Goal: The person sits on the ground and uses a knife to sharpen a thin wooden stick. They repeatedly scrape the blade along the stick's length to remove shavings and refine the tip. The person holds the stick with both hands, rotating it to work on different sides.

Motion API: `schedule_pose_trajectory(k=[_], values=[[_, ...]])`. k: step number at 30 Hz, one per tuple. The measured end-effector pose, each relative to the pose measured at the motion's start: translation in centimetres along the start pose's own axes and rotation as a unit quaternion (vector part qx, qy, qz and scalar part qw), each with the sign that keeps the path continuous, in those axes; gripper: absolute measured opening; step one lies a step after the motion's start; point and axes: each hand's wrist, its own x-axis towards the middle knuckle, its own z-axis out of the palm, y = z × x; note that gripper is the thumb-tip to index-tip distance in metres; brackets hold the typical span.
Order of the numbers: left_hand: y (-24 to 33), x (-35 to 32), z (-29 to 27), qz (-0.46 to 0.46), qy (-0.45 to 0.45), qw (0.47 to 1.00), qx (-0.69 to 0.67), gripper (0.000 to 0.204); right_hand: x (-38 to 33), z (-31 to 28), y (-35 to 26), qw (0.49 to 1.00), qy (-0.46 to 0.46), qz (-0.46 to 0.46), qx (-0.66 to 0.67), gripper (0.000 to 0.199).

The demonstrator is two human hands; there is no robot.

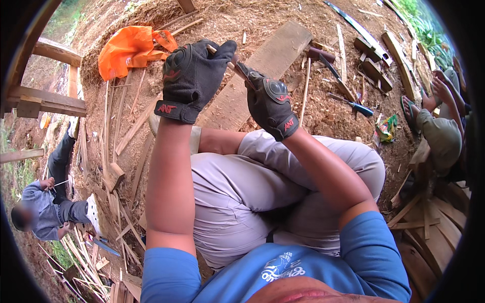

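Observation:
My left hand [196, 76], in a black glove with red marks, is closed around a thin light wooden stick [211, 49]; its end pokes out above the fingers. My right hand [269, 98], gloved alike, is close beside it at the lower right. Its fingers are closed on a narrow brown, blade-like piece [241, 71] that meets the stick's side of my left fist. Whether this is a knife I cannot tell. Both hands are raised over a wide wooden plank [275, 53] on the ground, in front of my crossed legs.
An orange bag [126, 50] lies at the far left. Toward the far right lie a long blade [356, 25], a dark knife [331, 66], a blue-handled tool [361, 108] and wood blocks [376, 76]. People sit at right [439, 134] and left [45, 207]. Shavings and sticks cover the ground.

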Motion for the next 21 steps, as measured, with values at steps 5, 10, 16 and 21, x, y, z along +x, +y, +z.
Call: schedule_pose_trajectory(k=[5, 10, 16, 21], values=[[0.3, 0.1, -0.1, -0.043, -0.025, 0.999, -0.018, 0.052, 0.3, 0.4, 1.9, 0.998, -0.054, 0.042, -0.009, 0.057], [1.4, 0.6, -0.3, -0.059, -0.049, 0.997, -0.03, 0.047, 0.2, 0.8, 4.0, 0.983, -0.143, 0.115, -0.018, 0.059], [1.3, 0.6, 0.3, -0.062, -0.049, 0.996, -0.052, 0.045, -0.7, 1.4, 4.6, 0.994, -0.064, 0.078, 0.041, 0.062], [0.2, -0.3, -0.1, -0.073, -0.058, 0.994, -0.064, 0.039, -0.5, -0.6, -0.2, 0.999, 0.021, -0.013, 0.043, 0.058]])
